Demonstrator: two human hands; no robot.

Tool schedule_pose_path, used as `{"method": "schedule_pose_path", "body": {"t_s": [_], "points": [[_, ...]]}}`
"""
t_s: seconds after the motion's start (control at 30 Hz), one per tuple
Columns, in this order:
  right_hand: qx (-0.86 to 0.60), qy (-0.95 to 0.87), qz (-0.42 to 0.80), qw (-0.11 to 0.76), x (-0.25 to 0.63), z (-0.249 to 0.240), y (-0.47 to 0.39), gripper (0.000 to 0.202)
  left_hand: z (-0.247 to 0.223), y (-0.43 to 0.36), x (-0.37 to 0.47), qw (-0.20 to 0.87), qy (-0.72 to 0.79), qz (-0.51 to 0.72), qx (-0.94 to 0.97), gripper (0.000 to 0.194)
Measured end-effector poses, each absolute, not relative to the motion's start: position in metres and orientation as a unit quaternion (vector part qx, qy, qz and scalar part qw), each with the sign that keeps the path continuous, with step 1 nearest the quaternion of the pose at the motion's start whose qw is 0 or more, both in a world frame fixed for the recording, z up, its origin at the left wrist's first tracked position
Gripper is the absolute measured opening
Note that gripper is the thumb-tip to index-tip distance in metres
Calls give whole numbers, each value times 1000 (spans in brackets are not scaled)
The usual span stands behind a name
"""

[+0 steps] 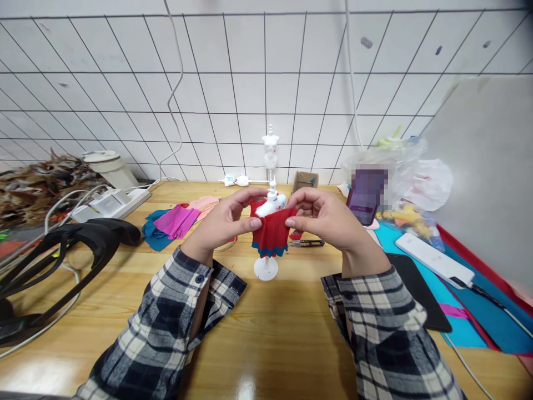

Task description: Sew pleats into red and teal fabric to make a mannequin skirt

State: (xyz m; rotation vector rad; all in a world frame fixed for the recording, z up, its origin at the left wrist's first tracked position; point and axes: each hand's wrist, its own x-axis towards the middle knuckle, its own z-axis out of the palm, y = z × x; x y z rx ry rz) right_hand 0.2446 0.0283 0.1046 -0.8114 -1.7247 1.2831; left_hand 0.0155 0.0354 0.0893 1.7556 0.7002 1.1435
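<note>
A small white doll mannequin (272,201) stands upright on a round white base (265,269). Red fabric with a blue hem (270,230) hangs around its body. My left hand (233,218) pinches the fabric's upper left edge between thumb and fingers. At the upper right edge, my right hand (318,216) pinches the same red fabric in the same way. The mannequin's white shoulders and neck show above the cloth. Its lower body is hidden behind the fabric.
Behind stands another white mannequin (270,149), with one lying beside it (236,180). Thread snips (307,243) lie right of the base. Cloth scraps (177,221), a power strip (112,203) and a black headset frame (83,244) are left; a phone (366,194) and white power bank (434,258) right.
</note>
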Motion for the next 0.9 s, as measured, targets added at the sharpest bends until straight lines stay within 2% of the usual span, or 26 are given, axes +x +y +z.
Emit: {"method": "schedule_pose_path", "body": {"t_s": [0.23,0.37,0.47,0.67,0.9], "points": [[-344,-717,405,451,242,106,26,19,94,28,21,442,289,433,731,70],[-339,-718,429,430,243,108,25,23,101,22,25,413,333,444,723,55],[-325,-701,481,415,245,108,25,26,105,19,25,446,319,443,709,48],[-304,-707,493,407,247,109,23,21,102,20,20,535,290,451,653,49],[-300,-729,449,420,246,111,23,16,103,20,22,545,273,433,664,40]]}}
